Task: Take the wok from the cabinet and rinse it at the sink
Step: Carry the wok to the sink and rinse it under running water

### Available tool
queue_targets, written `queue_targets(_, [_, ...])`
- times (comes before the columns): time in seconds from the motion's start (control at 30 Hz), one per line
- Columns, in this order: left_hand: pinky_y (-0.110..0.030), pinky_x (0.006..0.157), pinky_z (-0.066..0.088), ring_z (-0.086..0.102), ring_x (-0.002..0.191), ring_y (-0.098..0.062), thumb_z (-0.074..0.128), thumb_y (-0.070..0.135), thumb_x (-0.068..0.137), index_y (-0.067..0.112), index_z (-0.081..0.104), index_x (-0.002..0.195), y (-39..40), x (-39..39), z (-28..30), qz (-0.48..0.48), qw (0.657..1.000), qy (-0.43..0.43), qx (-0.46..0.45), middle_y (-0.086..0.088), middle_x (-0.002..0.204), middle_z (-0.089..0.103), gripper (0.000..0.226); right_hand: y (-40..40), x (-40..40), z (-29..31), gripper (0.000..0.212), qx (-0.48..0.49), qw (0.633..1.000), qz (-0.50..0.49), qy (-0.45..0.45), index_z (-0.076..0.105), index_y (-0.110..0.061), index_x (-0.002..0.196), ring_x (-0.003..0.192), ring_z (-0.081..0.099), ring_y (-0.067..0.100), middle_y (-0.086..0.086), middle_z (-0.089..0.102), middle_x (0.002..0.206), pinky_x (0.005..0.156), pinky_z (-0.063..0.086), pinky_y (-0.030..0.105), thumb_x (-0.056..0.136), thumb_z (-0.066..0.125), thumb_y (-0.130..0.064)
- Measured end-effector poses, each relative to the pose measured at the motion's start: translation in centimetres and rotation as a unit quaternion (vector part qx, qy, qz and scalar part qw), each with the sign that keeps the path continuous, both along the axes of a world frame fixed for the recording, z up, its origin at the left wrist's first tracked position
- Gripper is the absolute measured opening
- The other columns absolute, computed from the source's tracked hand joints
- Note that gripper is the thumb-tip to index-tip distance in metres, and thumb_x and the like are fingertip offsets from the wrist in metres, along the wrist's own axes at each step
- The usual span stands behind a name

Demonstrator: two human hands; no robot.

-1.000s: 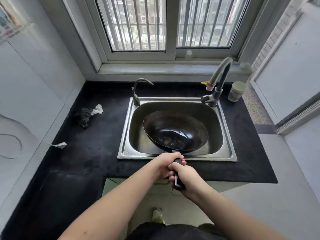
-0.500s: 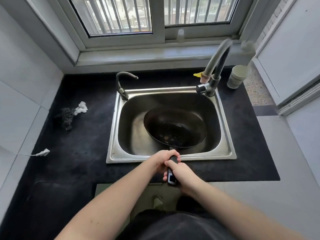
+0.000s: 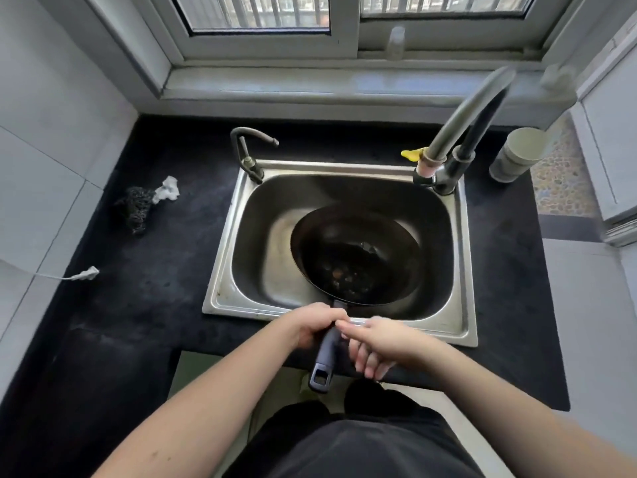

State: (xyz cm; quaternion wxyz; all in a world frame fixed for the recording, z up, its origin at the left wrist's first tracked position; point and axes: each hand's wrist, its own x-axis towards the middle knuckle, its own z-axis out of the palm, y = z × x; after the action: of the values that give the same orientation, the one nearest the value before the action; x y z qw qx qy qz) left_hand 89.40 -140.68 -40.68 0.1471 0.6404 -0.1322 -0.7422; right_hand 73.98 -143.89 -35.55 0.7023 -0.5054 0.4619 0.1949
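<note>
Home kitchen: steel sink (image 3: 462,270), faucet (image 3: 462,132), countertop (image 3: 155,270).

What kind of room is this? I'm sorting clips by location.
Most likely a small home kitchen: a stainless steel sink set in a black countertop, a dark round wok in the basin, and a grey curved faucet.

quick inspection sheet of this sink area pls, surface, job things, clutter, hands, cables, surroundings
surface: dark countertop around a steel sink; no water seen running.
job's things: black wok sits in the sink basin, specks of residue inside; its handle sticks out over the front rim. Tall faucet at the back right, small tap at the back left.
clutter: dark scrubber with a white scrap on the left; pale cup on the right; yellow bit by the faucet.
hands: left hand closed on the handle; right hand open beside it.
cables: white cable end on the counter's left edge.
surroundings: barred window behind, tiled wall on the left.
</note>
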Motion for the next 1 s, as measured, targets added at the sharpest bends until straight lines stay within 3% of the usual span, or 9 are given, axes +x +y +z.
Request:
queue_targets(0.13, [-0.021,0.042,0.047,0.049,0.039,-0.012,0.047,0.001,0.089,0.006,0.050,0.074,0.1,-0.4,-0.5,0.092,0.994,0.039,0.038,-0.005,0.053,0.050,0.016,-6.9,-1.8,-0.4,0.047,-0.147,0.982,-0.116,0.038,0.058,-0.009,0.073,0.041,0.052,0.014,0.007,0.060,0.057,0.042,0.043,0.020,0.097,0.044,-0.047])
queue_targets(0.27, [-0.017,0.037,0.041,0.044,0.034,-0.009,0.047,0.000,0.088,0.007,0.047,0.075,0.0,-0.4,-0.6,0.129,0.991,0.013,0.042,-0.006,0.061,0.045,0.015,-14.1,-2.7,-1.3,0.028,-0.302,0.915,-0.264,0.040,0.055,-0.010,0.100,0.046,0.058,0.016,0.008,0.062,0.072,0.046,0.050,0.026,0.097,0.047,-0.037])
queue_targets(0.4, [-0.015,0.034,0.037,0.041,0.033,-0.006,0.046,0.001,0.089,0.007,0.046,0.072,-0.2,0.1,-0.2,0.135,0.990,0.003,0.036,-0.005,0.063,0.045,0.018,-18.5,-3.0,-1.0,0.044,-0.407,0.849,-0.332,0.054,0.045,-0.013,0.122,0.055,0.068,0.025,-0.004,0.058,0.076,0.059,0.061,0.040,0.091,0.051,-0.043])
queue_targets(0.5, [-0.015,0.034,0.036,0.040,0.033,-0.005,0.045,0.002,0.090,0.007,0.045,0.069,-0.6,0.3,0.1,0.128,0.991,-0.002,0.034,-0.005,0.062,0.045,0.022,-20.6,-2.5,-0.7,0.061,-0.433,0.845,-0.305,0.068,0.041,-0.018,0.129,0.059,0.071,0.023,-0.011,0.055,0.080,0.062,0.062,0.039,0.085,0.053,-0.059])
queue_targets(0.57, [-0.015,0.034,0.035,0.039,0.033,-0.005,0.045,0.002,0.090,0.007,0.044,0.067,-0.7,0.3,0.1,0.126,0.991,-0.007,0.032,-0.004,0.062,0.044,0.024,-21.7,-1.9,-1.0,0.059,-0.437,0.853,-0.279,0.068,0.049,-0.018,0.125,0.059,0.071,0.019,-0.009,0.059,0.080,0.061,0.061,0.037,0.085,0.051,-0.060])
queue_targets(0.63, [-0.014,0.035,0.035,0.039,0.033,-0.006,0.046,0.002,0.090,0.008,0.044,0.065,-0.7,0.2,0.1,0.126,0.992,-0.013,0.028,-0.004,0.061,0.044,0.026,-22.1,-1.3,-1.1,0.043,-0.462,0.849,-0.245,0.071,0.060,-0.013,0.107,0.065,0.071,0.022,0.001,0.065,0.078,0.064,0.061,0.038,0.090,0.045,-0.051])
queue_targets(0.7, [-0.014,0.035,0.035,0.039,0.033,-0.006,0.046,0.003,0.090,0.008,0.044,0.064,-0.6,0.1,0.1,0.124,0.992,-0.019,0.026,-0.004,0.060,0.044,0.027,-22.1,-1.1,-1.1,0.041,-0.511,0.835,-0.171,0.110,0.060,-0.008,0.089,0.078,0.069,0.030,0.011,0.066,0.079,0.071,0.054,0.037,0.096,0.038,-0.042])
queue_targets(0.8, [-0.015,0.035,0.035,0.039,0.032,-0.005,0.045,0.003,0.090,0.009,0.043,0.064,-0.6,0.0,0.2,0.121,0.992,-0.023,0.025,-0.003,0.060,0.043,0.027,-21.6,-1.2,-1.3,0.038,-0.554,0.807,-0.090,0.183,0.059,-0.002,0.101,0.093,0.063,0.039,0.018,0.064,0.094,0.068,0.041,0.034,0.102,0.033,-0.030])
queue_targets(1.0, [-0.015,0.034,0.034,0.038,0.031,-0.006,0.043,0.001,0.090,0.008,0.043,0.069,-0.5,-0.3,0.2,0.114,0.993,-0.032,0.028,-0.004,0.061,0.043,0.021,-20.5,-1.1,-2.3,0.038,-0.583,0.774,0.012,0.245,0.058,0.000,0.110,0.100,0.063,0.038,0.018,0.068,0.105,0.068,0.038,0.033,0.103,0.034,-0.028])
